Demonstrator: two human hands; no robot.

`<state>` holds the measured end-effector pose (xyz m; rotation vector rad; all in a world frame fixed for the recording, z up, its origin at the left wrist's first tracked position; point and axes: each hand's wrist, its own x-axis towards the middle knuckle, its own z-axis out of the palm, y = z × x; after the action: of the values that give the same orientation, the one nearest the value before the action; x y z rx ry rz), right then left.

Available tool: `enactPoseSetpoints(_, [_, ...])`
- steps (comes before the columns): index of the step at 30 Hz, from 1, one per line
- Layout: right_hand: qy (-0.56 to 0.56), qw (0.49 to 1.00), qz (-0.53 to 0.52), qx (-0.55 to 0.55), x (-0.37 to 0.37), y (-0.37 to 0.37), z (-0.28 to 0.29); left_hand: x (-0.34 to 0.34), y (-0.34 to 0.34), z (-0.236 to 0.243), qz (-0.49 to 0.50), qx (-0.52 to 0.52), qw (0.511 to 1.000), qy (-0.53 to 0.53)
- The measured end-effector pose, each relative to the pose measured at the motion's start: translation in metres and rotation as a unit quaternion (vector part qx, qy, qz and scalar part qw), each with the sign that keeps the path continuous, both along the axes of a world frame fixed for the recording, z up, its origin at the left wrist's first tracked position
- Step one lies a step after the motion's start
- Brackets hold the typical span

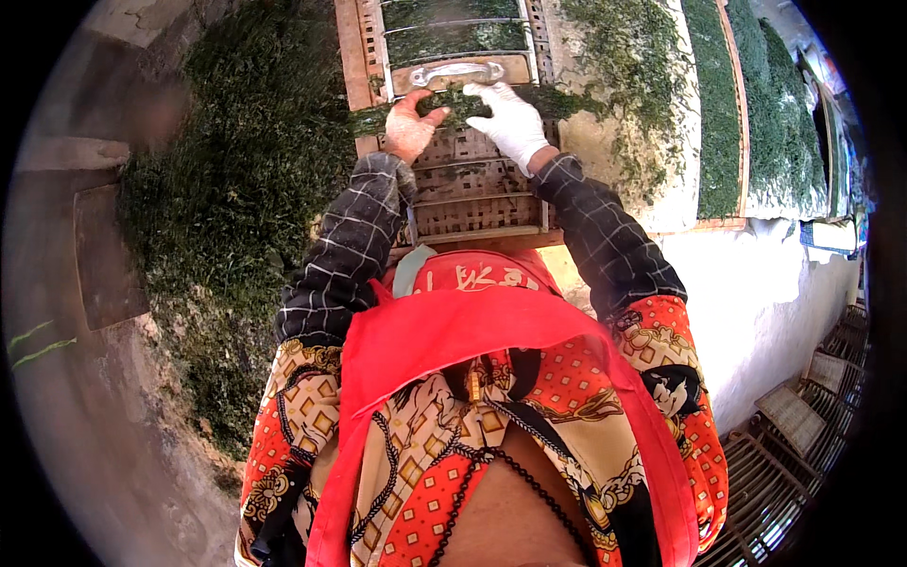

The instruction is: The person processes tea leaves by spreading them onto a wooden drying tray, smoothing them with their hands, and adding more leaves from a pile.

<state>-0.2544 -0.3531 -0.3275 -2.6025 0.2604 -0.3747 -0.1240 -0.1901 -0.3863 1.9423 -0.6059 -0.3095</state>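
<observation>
The person stands over a slatted bamboo tray (468,189) that runs away from the body; across its far part lies a band of dark green seaweed (463,102), and both hands rest on that band. The left hand (410,125) is bare and reddish, fingers curled with the thumb held out, pressing or gathering the wet strands; whether anything is pinched under it cannot be told. The right hand (510,121) wears a white glove and lies palm down, fingers spread flat on the greens, seemingly to level them over the slats; the open weave would let water drain. Just beyond the hands sits a wooden frame (461,68) with a metal handle (457,72), more greens behind it. To the left a loose heap of the same seaweed (236,189) covers the ground; to the right, filled drying racks (746,123) lean side by side, apparently to air.
</observation>
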Motion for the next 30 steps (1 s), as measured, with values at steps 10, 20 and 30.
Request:
enactPoseSetpoints(10, [-0.078,0.991,-0.074,-0.081,-0.007,-0.054,-0.021,-0.012,0.004,0.033,0.001,0.21,0.952,-0.221])
enactPoseSetpoints(20, [-0.052,0.996,-0.073,0.029,-0.015,-0.029,0.009,-0.021,0.042,0.043,0.036,0.086,0.948,-0.303])
enactPoseSetpoints(30, [-0.08,0.981,-0.086,-0.151,0.02,-0.019,-0.026,0.004,0.03,0.001,0.023,0.133,0.923,-0.36])
